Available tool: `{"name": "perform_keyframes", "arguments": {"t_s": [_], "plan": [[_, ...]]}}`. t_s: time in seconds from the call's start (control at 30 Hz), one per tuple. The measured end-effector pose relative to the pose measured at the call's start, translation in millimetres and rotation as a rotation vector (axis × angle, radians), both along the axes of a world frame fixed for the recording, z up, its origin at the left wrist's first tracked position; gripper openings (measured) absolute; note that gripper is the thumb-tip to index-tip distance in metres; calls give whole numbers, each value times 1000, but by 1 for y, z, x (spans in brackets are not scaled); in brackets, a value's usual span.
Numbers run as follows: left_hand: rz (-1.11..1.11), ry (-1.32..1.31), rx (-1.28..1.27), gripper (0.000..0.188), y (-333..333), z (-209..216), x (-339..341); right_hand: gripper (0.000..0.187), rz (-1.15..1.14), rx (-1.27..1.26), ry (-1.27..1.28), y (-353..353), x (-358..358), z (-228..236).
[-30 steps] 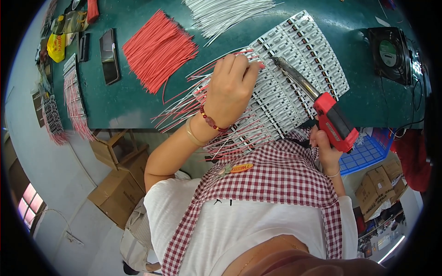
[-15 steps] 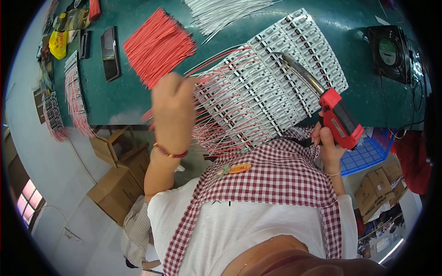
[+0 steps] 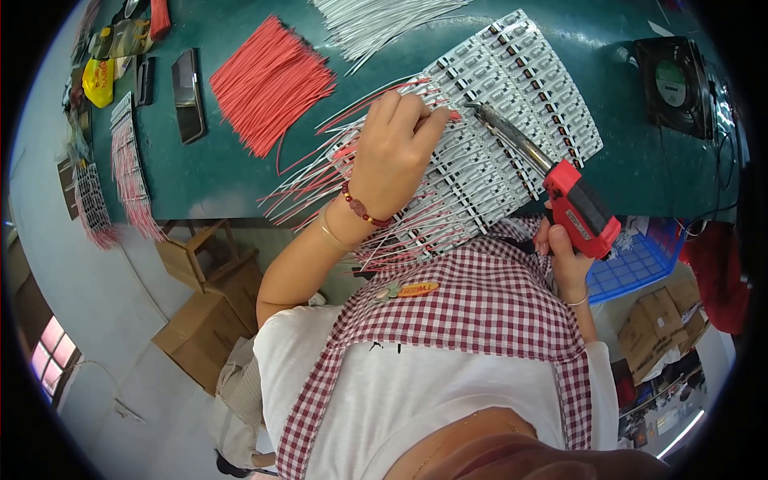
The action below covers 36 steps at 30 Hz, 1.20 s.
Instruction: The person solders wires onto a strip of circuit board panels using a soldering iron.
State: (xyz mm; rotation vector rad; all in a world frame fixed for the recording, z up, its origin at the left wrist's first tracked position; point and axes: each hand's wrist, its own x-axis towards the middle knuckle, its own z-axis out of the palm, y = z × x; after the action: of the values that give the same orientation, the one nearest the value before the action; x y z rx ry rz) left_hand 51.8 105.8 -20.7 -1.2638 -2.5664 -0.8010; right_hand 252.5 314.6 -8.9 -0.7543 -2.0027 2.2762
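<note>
My left hand (image 3: pixel 392 148) is over a panel of small white circuit boards (image 3: pixel 524 76), its fingers pinched on a red wire (image 3: pixel 454 116) whose end pokes out toward the panel. In my right hand (image 3: pixel 566 262) is a red and black soldering gun (image 3: pixel 584 210). Its metal tip points up and left, beside the wire's end; whether they touch I cannot tell. Red and white wires (image 3: pixel 308 188) stick out from the panel's left side, many of them under my left hand and wrist.
On the green table (image 3: pixel 240 180) lie a bundle of red wires (image 3: pixel 272 88), white wires (image 3: pixel 380 24) and a dark phone (image 3: pixel 189 96). A black fan (image 3: pixel 676 88) stands at the right. Wired board strips (image 3: pixel 130 164) hang over the left edge. A blue basket (image 3: pixel 632 268) sits below right.
My left hand has moved right, from beside the red wire bundle to over the panel, with a red wire in its fingers. The soldering gun has shifted slightly left and down.
</note>
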Motion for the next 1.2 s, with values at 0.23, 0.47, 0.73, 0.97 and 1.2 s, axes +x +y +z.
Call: {"name": "perform_keyframes", "arguments": {"t_s": [0.23,0.47,0.73,0.97,1.2], "plan": [[-7,0,2,21,1,-4,1,34,121,152,-4,4,8,-10],[14,-13,-33,29,3,3,2,21,258,437,23,16,14,-16],[18,14,-89,24,5,6,0,46,156,282,68,7,15,-12],[4,77,-33,27,2,7,6,46,110,236,56,9,25,-14],[-22,-6,-30,29,5,3,14,29,125,139,-65,14,33,-18]]}}
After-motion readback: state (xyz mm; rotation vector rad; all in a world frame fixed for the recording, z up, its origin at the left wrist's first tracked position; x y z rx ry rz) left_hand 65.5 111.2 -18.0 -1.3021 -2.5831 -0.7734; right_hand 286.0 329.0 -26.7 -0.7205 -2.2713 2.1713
